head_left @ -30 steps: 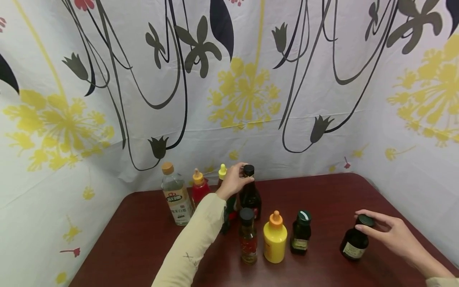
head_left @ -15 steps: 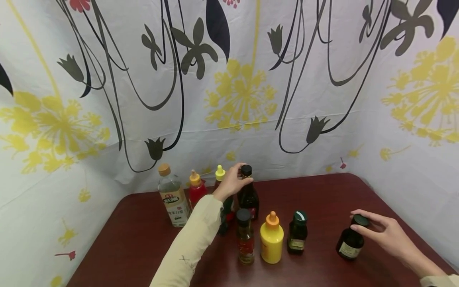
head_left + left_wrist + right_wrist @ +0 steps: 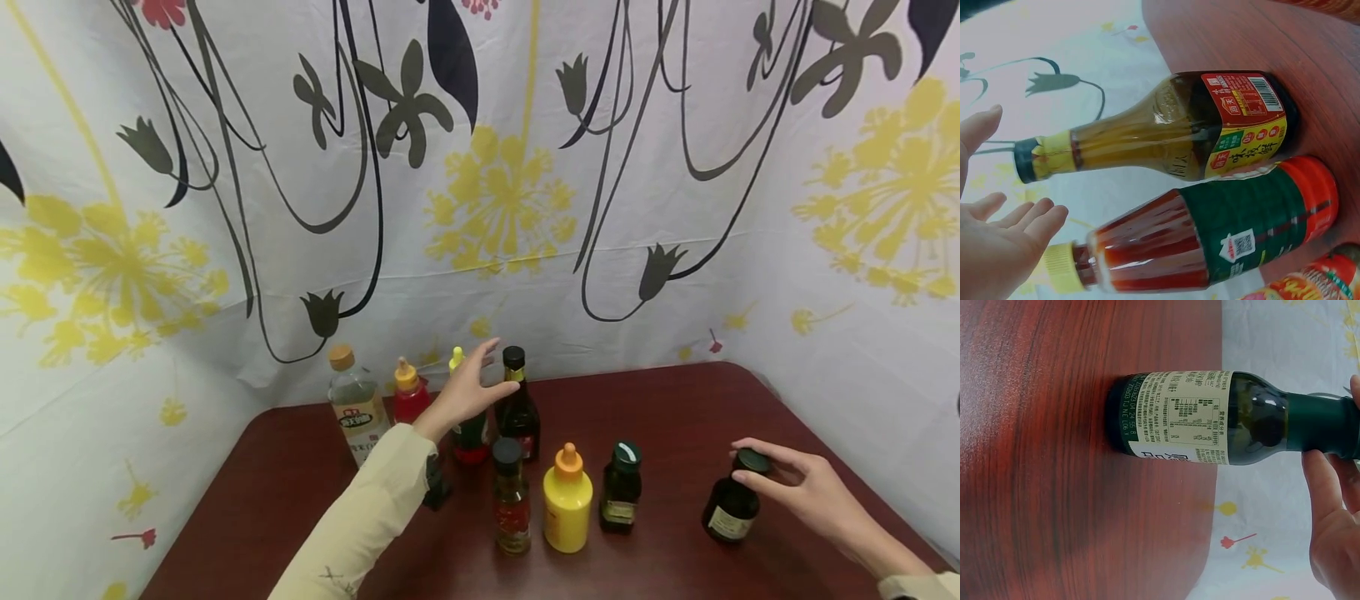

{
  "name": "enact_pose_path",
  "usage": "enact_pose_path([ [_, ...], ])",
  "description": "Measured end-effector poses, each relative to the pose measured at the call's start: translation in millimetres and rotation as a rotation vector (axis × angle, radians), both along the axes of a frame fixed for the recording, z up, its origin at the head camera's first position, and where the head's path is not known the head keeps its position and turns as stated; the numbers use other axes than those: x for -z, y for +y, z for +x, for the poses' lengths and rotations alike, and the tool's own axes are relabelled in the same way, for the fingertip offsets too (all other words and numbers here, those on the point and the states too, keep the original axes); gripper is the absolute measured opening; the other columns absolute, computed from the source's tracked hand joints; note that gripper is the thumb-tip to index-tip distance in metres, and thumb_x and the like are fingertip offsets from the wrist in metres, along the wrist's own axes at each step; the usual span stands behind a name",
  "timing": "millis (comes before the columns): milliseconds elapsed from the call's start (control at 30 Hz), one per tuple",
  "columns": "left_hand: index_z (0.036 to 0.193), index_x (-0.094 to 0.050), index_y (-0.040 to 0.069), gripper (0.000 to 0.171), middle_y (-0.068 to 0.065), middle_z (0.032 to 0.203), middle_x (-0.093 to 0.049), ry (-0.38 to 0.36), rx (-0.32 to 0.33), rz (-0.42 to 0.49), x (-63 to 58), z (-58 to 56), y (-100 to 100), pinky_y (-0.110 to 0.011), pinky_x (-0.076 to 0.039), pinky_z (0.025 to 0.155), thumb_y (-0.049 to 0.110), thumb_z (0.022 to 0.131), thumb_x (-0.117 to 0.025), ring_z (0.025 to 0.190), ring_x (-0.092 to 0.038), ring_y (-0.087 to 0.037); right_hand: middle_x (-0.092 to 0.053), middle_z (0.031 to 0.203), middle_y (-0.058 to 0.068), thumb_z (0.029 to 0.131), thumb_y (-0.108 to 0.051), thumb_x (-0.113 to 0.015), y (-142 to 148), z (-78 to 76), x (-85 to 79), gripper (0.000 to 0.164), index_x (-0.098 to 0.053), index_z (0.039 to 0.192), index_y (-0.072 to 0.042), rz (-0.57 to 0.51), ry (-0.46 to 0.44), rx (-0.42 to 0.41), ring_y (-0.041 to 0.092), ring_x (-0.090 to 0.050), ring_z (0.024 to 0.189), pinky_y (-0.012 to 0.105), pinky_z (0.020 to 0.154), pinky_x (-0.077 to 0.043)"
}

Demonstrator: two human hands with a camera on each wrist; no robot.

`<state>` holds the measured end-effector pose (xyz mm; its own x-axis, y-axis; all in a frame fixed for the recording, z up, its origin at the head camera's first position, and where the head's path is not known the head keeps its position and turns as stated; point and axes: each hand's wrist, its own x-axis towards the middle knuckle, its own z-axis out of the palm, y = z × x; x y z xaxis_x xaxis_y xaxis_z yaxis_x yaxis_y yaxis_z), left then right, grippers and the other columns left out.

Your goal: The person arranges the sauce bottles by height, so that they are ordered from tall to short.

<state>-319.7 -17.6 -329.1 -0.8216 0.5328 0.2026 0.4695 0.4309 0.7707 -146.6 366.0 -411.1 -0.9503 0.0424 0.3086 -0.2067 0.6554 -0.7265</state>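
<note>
My left hand is spread beside the neck of a dark soy sauce bottle, fingers apart from its black cap. In the left wrist view the soy sauce bottle has a red and yellow label; a sauce bottle with a yellow cap and green label stands beside it, near the fingers. My right hand grips the neck of a small dark bottle with a green cap, upright on the table at the right. The right wrist view shows this bottle's cream label, with fingers and thumb around its green neck.
A clear vinegar bottle and a red squeeze bottle stand at the back left. Nearer are a black-capped sauce bottle, a yellow squeeze bottle and a dark green-capped bottle. A patterned cloth hangs behind the table.
My left hand has let go of the soy sauce bottle's neck and moved slightly left, its fingers spreading. My right hand keeps its grip on the small bottle. The head view has shifted slightly.
</note>
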Motion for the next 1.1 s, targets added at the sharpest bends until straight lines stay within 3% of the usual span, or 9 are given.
enact_pose_path([
  [267, 0.139, -0.025, 0.019, 0.067, -0.003, 0.141, -0.025, 0.071, 0.052, 0.025, -12.6, 22.5, -11, -0.043, -0.033, 0.097, 0.029, 0.084, -0.061, 0.125, -0.032, -0.021, -0.057, 0.106, -0.017, 0.084, -0.020, -0.062, 0, 0.7, -0.3, 0.038, -0.055, 0.118, -0.005, 0.035, -0.003, 0.016, -0.021, -0.039, 0.097, 0.007, 0.069, -0.041],
  [467, 0.138, -0.028, 0.012, 0.065, -0.005, 0.139, -0.029, 0.107, 0.133, 0.053, -9.7, 43.2, -19, -0.039, -0.035, 0.096, 0.026, 0.084, -0.062, 0.125, -0.032, -0.021, -0.057, 0.106, -0.017, 0.084, -0.019, -0.062, 0, 0.5, 0.3, 0.038, -0.054, 0.118, -0.005, 0.024, -0.001, 0.008, -0.021, -0.040, 0.096, 0.007, 0.069, -0.041],
  [600, 0.136, -0.030, 0.011, 0.061, -0.006, 0.138, -0.032, 0.034, 0.208, 0.101, -2.3, 54.5, -24, -0.038, -0.035, 0.096, 0.022, 0.085, -0.061, 0.123, -0.035, -0.020, -0.055, 0.106, -0.020, 0.084, -0.020, -0.061, -1, 0.8, 0.5, 0.039, -0.054, 0.119, -0.005, 0.028, -0.009, 0.007, -0.021, -0.039, 0.096, 0.008, 0.069, -0.042],
  [767, 0.135, -0.032, 0.017, 0.058, -0.002, 0.135, -0.037, -0.077, 0.239, 0.107, 7.8, 64.4, -29, -0.037, -0.035, 0.096, 0.022, 0.085, -0.060, 0.121, -0.038, -0.016, -0.055, 0.106, -0.020, 0.085, -0.021, -0.061, -1, 1.2, 1.3, 0.040, -0.053, 0.119, -0.004, 0.028, -0.015, 0.007, -0.021, -0.040, 0.096, 0.010, 0.068, -0.043],
  [1100, 0.132, -0.037, 0.020, 0.056, 0.000, 0.130, -0.043, -0.203, 0.339, 0.081, 34.8, 65.1, -44, -0.034, -0.037, 0.094, 0.017, 0.083, -0.063, 0.118, -0.042, -0.016, -0.054, 0.105, -0.023, 0.085, -0.022, -0.061, -1, 1.2, 0.3, 0.039, -0.053, 0.120, -0.006, 0.028, -0.023, 0.019, -0.021, -0.040, 0.095, 0.011, 0.067, -0.044],
])
